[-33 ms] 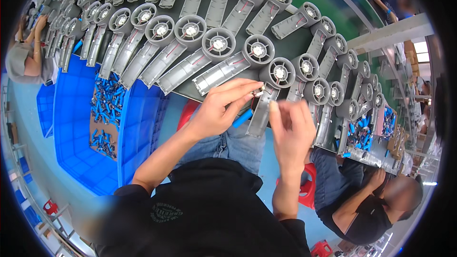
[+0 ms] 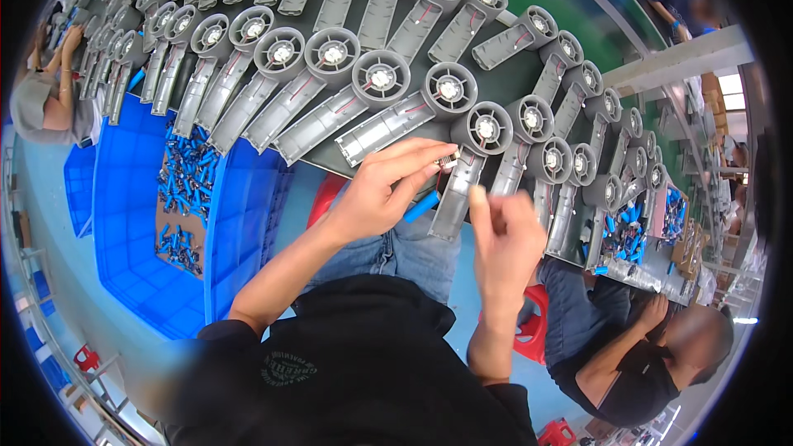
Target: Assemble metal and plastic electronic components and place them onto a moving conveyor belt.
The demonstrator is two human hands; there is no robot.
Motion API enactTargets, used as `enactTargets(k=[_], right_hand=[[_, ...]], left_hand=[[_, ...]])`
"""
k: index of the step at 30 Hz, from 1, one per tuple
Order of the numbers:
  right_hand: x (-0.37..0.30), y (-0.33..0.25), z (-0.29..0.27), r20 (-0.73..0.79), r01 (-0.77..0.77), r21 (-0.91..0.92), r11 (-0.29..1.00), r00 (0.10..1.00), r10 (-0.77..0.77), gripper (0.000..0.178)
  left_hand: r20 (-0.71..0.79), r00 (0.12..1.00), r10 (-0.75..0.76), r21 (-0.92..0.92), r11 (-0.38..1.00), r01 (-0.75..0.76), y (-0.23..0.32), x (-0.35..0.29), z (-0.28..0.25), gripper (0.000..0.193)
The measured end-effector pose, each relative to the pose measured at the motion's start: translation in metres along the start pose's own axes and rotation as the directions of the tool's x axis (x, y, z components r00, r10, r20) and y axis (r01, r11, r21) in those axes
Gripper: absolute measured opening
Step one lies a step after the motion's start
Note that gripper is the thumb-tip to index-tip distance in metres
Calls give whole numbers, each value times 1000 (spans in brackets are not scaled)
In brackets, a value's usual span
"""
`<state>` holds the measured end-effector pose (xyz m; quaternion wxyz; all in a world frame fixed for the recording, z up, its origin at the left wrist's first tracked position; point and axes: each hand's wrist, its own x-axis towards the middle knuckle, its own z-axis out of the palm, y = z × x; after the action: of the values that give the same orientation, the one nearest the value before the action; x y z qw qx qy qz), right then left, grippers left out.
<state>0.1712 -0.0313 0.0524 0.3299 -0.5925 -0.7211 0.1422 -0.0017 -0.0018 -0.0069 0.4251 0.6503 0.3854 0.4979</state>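
Note:
Pinched between the thumb and fingers of my left hand is a small circuit board with metal contacts. A blue cylindrical battery hangs just below those fingers, seemingly joined to the board. Right behind them lies a grey fan housing, its round grille at the far end and its open trough-shaped handle toward me. My right hand is raised at the right of this handle, thumb up and fingers curled. Motion smears its fingertips, so whether it holds anything is unclear.
Rows of similar grey fan housings cover the dark bench. Blue bins stand at the left, by a box of blue batteries. More blue batteries lie at the right, near a seated co-worker. Another co-worker sits far left.
My right hand has dropped slightly, with its fingers curling further. The left hand keeps its pinch on the circuit board in nearly the same place.

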Motion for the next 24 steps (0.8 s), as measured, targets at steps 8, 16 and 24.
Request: enactTargets(k=[8,16,24], right_hand=[[-36,-23,-16,124,-583,454,674,790,600,21],[183,55,-66,-49,-135,53,989,989,138,41],[356,153,43,53,-218,36,975,975,216,43]], left_hand=[[72,976,-206,-345,913,218,44,17,16,27],[-215,973,81,45,996,-73,52,259,8,22],[-190,979,-74,404,903,147,-91,421,-33,22]])
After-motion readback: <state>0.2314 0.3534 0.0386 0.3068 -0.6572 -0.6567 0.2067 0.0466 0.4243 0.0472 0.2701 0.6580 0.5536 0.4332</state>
